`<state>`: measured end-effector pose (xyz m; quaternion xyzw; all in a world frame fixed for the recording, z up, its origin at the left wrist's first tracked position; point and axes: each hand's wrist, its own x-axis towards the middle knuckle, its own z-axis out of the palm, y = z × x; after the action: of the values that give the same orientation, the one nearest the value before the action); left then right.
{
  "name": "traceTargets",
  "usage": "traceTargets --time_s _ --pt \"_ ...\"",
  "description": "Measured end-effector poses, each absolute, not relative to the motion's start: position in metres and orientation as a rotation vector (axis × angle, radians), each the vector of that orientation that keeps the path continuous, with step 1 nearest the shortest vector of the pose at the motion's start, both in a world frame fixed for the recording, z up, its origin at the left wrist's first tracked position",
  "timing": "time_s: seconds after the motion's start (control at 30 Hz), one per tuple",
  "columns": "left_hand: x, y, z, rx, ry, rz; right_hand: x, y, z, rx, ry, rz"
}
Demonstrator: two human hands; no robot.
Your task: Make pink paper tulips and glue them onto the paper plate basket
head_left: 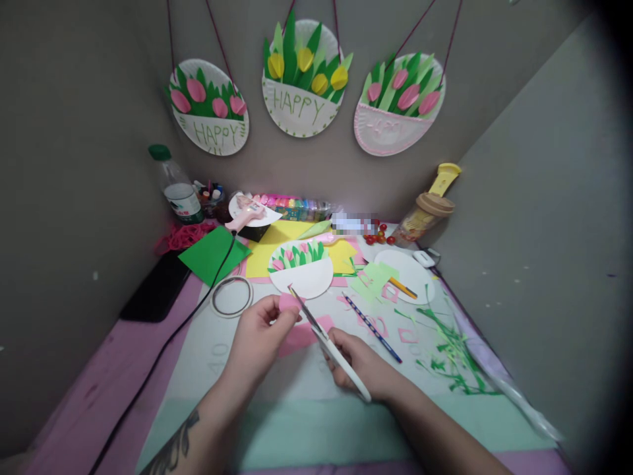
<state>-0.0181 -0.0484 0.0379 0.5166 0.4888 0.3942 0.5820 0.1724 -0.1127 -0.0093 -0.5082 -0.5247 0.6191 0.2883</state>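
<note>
A person's left hand (262, 336) pinches a small pink piece (287, 302) between thumb and finger above a cluttered craft table, while the right hand (352, 361) grips the white handle of a pair of scissors (332, 349). The scissors' long axis runs diagonally, handle low at right, tips up and to the left, the blades crossing beside the piece's right edge. The piece lies up and left of the right hand; the left is nearer, holding it directly. Whether the blades touch it or stand apart cannot be told. A pink sheet (297, 338) lies below, between the hands; a tulip plate (310, 280) sits just beyond, a pencil (372, 328) to the right.
</note>
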Motion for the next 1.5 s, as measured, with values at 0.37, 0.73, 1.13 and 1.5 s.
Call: traceTargets --time_s 0.37,0.73,1.13,1.5 --pt "-0.0204 -0.0474 0.0398 1.291 1.158 0.886 0.1732 -0.1119 -0.0088 -1.345 -1.407 1.66" --pt "-0.0198 -0.0482 0.0429 1.316 1.163 0.88 0.1738 -0.112 -0.0091 -1.363 -1.437 1.638" --pt "-0.0198 -0.048 0.0392 1.319 1.151 0.874 0.1749 -0.1114 -0.0078 -1.362 -1.417 1.653" --pt "-0.0214 -0.0475 0.0435 1.385 1.159 0.823 0.1751 -0.1093 -0.0055 -1.376 -1.446 1.641"
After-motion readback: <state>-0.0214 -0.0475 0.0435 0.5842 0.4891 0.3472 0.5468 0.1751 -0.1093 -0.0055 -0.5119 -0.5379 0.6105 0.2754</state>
